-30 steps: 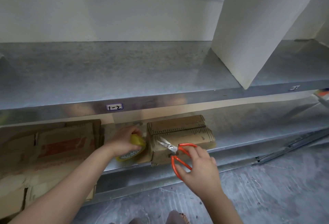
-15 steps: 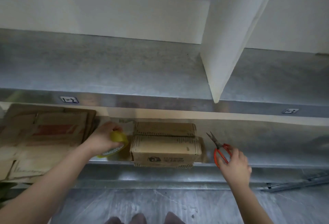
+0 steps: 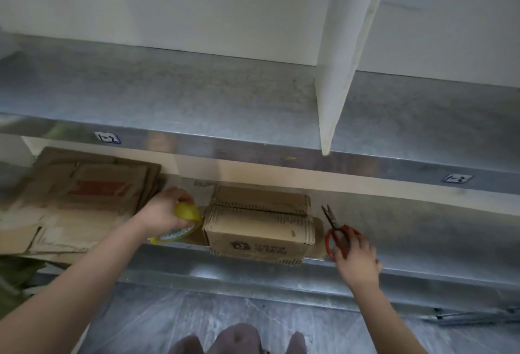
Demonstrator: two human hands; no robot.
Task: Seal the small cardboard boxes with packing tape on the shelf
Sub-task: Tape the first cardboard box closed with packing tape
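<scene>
Small cardboard box (image 3: pixel 259 230) sits at the front edge of the lower shelf (image 3: pixel 422 241), flaps closed. At its nine o'clock the left hand (image 3: pixel 163 213) grips the yellow tape roll (image 3: pixel 183 224). At three o'clock the right hand (image 3: pixel 357 258) touches the red-handled scissors (image 3: pixel 337 230); blur hides whether it grips them. The strip should probably be drawn taut along the top seam, flaps level. The box's printed logo is unreadable. The shelf tag (image 3: pixel 107 138) at eleven o'clock seems to read 1-2.

Dim, soft blur, wide-angle edge distortion
</scene>
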